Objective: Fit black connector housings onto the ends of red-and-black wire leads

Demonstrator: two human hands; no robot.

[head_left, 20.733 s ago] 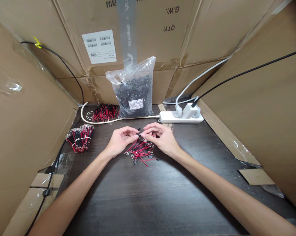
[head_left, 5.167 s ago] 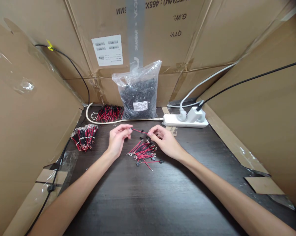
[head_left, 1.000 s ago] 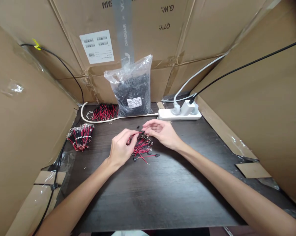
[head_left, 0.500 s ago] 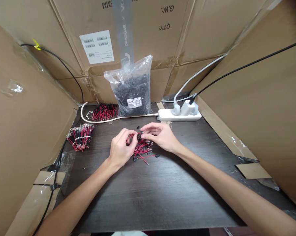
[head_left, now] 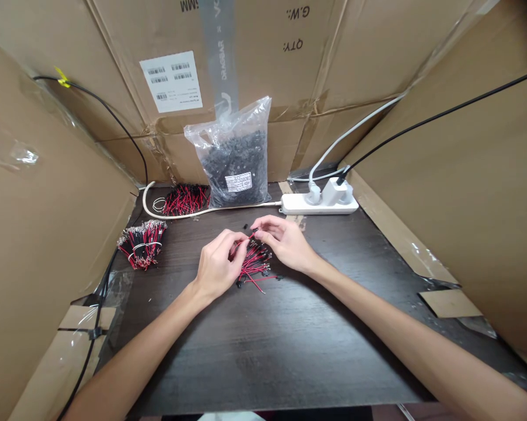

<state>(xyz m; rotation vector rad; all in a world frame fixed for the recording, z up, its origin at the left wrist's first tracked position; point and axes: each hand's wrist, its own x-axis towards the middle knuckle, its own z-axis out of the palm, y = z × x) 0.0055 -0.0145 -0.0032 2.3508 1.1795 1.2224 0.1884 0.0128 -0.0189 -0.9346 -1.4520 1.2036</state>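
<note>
My left hand [head_left: 219, 264] and my right hand [head_left: 285, 241] meet fingertip to fingertip over a loose pile of red and black wires [head_left: 255, 266] in the middle of the dark table [head_left: 263, 345]. Both hands are closed in a pinch. The left pinches a thin red and black wire, and the right pinches a small black connector at that wire's end. A tiny black part [head_left: 245, 226] lies just beyond the fingers.
A banded wire bundle [head_left: 141, 243] lies at the left, another wire heap [head_left: 185, 200] at the back. A clear bag of black parts [head_left: 235, 158] leans on the cardboard wall. A white power strip [head_left: 319, 203] sits back right. Cardboard walls close in on three sides.
The two hands have stayed together over the pile; the fingers have shifted slightly around the wire end. The head camera has barely moved.
</note>
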